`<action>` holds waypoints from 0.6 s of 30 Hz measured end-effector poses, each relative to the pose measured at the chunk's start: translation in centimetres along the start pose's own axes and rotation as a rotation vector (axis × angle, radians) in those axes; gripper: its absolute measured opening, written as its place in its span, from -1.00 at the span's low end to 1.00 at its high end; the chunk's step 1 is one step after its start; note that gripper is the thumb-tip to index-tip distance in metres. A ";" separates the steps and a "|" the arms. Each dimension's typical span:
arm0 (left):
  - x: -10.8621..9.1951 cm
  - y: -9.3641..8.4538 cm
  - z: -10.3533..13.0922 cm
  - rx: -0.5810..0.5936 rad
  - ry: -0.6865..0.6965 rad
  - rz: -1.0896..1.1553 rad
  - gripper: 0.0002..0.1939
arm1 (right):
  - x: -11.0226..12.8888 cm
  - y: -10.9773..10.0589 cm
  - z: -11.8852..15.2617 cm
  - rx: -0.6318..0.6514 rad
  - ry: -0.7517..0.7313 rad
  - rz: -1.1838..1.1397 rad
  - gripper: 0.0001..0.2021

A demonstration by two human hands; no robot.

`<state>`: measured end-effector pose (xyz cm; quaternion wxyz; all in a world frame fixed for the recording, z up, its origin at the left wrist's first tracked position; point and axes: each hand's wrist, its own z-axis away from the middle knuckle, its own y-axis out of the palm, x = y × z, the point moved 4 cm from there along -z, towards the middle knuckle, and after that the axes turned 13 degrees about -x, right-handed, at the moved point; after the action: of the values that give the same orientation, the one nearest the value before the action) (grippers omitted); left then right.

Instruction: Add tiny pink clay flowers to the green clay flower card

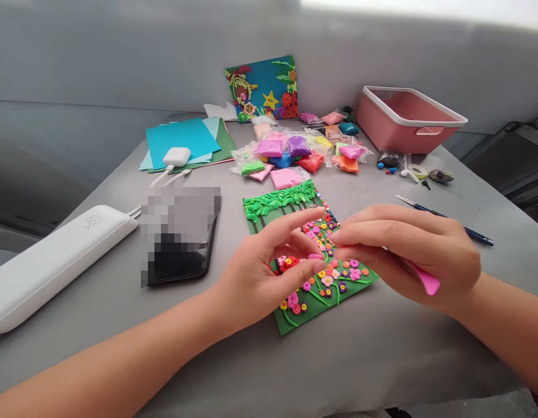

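My left hand is over the green clay flower picture, its thumb and a finger closed on a small pink clay piece. The index finger is stretched out above it. My right hand faces it from the right, fingertips close to the left ones. Wrapped in its palm is a pink tool with a flared flat end; the rest of that tool is hidden by the fingers. Clay flowers in pink, red, orange and purple cover the lower part of the picture, with a leafy green band along its top.
Bags of coloured clay lie behind the picture. A pink basket stands back right, near a blue-handled knife or brush. Left are a phone, a white power bank and coloured sheets. An undersea picture leans behind.
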<state>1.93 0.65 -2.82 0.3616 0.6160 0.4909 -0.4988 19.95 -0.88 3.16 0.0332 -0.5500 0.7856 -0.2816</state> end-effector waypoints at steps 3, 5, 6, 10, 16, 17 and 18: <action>-0.1 0.0 0.1 0.001 0.026 -0.022 -0.47 | -0.1 0.2 0.1 0.027 0.013 -0.020 -0.92; -0.1 0.0 0.1 0.007 0.029 -0.032 -0.47 | -0.2 0.3 0.2 0.041 0.032 -0.038 -0.91; -0.1 0.0 0.2 0.012 0.029 -0.040 -0.46 | -0.2 0.4 0.2 0.046 0.038 -0.049 -0.92; 0.0 0.0 0.1 0.024 0.061 -0.079 -0.44 | -0.2 0.6 0.4 0.063 0.043 -0.078 -0.90; 0.2 0.1 0.0 0.047 0.097 -0.099 -0.50 | -0.2 0.8 0.4 0.072 -0.022 -0.026 -0.90; 0.3 0.1 0.0 0.049 0.086 -0.095 -0.49 | -0.2 0.8 0.3 0.067 -0.039 -0.025 -0.87; 0.4 0.1 0.1 0.050 0.074 -0.093 -0.49 | -0.1 0.8 0.3 0.066 -0.053 -0.022 -0.84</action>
<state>2.00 0.66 -3.22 0.3044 0.6192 0.5194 -0.5041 19.39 -0.72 2.49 0.0690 -0.5647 0.7685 -0.2928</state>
